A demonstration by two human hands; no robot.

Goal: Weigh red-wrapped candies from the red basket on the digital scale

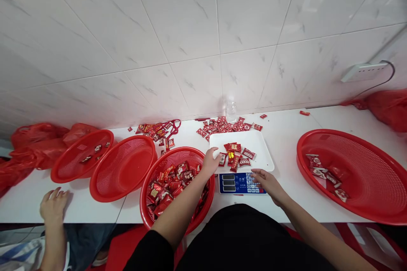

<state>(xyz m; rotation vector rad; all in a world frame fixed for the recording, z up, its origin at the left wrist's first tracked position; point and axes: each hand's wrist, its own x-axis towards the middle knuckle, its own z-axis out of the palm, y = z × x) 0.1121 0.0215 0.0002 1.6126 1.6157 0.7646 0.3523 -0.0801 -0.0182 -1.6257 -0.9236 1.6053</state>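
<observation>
A white tray [262, 152] tops a scale with a blue keypad panel [242, 183]. Several red wrapped packets [234, 154] lie in a loose group on the tray. My left hand [211, 161] is at the tray's left edge, beside the packets, fingers apart and holding nothing. Over the right part of the keypad hovers my right hand [266, 181], its fingers spread and nothing in them. Beneath my left forearm stands a red basket [145, 190] full of red packets, partly hidden by the arm.
Two red baskets [127, 171] [81, 156] stand left, another [359, 169] right with a few packets. Small packets [222, 125] and a clear bottle [231, 110] are by the wall. A person's hand [54, 204] rests on the table [19, 207] at left.
</observation>
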